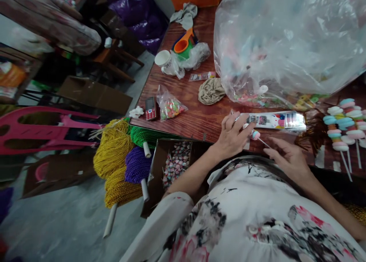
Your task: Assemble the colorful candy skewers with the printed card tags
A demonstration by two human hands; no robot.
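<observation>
A candy skewer (256, 135) with pink, white and blue pieces on a thin white stick lies between my hands at the table's near edge. My left hand (233, 134) is closed over its candy end, hiding part of it. The fingers of my right hand (287, 155) pinch the lower end of the stick. Just beyond them lies a printed plastic wrapper (277, 120), its left end partly under my left fingers. To the right rest several finished-looking candy skewers (339, 130), beside a bunch of brown metallic ties (311, 130).
A large clear bag (286, 44) of candy fills the back right. On the left stand a phone (150, 108), a small candy bag (170, 106), a rolled cloth (211, 91) and a paper cup (162, 58). Below are a box of wrapped candies (177, 163) and yellow cord bundles (114, 151).
</observation>
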